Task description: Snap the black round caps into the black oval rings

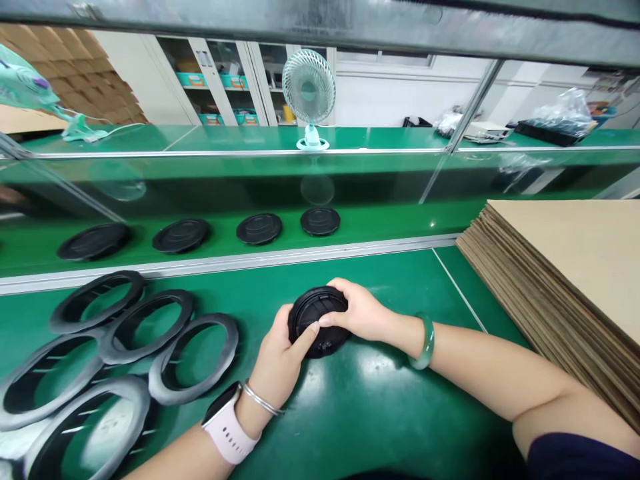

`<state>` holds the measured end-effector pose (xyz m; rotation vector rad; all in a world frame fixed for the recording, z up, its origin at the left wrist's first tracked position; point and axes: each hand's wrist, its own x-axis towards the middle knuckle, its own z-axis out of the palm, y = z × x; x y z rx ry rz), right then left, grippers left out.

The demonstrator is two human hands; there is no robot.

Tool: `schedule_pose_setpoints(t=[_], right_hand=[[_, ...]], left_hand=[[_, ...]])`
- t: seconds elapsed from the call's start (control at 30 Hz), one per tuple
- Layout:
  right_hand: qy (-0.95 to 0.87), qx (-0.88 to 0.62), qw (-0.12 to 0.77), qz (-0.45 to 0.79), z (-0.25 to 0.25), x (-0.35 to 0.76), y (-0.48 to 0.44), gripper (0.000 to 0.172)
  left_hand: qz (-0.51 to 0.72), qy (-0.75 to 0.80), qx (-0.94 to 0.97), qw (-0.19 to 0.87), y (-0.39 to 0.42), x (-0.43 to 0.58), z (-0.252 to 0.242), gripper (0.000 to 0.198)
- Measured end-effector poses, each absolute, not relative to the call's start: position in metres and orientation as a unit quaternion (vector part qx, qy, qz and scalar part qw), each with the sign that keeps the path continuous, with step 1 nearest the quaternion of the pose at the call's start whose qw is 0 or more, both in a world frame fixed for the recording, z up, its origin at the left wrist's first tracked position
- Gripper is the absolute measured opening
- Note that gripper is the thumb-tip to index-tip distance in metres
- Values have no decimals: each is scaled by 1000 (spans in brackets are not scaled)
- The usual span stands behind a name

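Observation:
A round black disc part (316, 319) rests on the green work table (380, 407) in front of me. My left hand (280, 360), with a pale pink watch and a thin bangle on its wrist, grips the disc's left edge, its forefinger pressing on top. My right hand (361, 312), with a green bangle on the wrist, is curled over the disc's right and far edge. Both hands are closed on the disc.
Several black rubber rings (150, 333) lie overlapping at the left. Several black discs (259, 228) sit in a row on the belt behind a metal rail. A tall stack of cardboard sheets (565, 280) stands at the right. A small desk fan (309, 100) stands on the far shelf.

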<state>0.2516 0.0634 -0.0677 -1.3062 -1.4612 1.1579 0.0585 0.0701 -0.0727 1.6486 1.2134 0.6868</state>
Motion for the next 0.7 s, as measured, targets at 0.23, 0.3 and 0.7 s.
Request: schedule_pose_setpoints(t=[0.23,0.3,0.7], right_hand=[[-598,-630,456,195,-46,333,106,24],[-592,-655,447,141,-50,375,114,28],[-875,-453,130,115,-95,345,111,54]], left_hand=[[292,409,609,614,66,62,-72,66],[290,399,630,600,63,62,-72,58],[259,382,712,529,55,58,-62,43]])
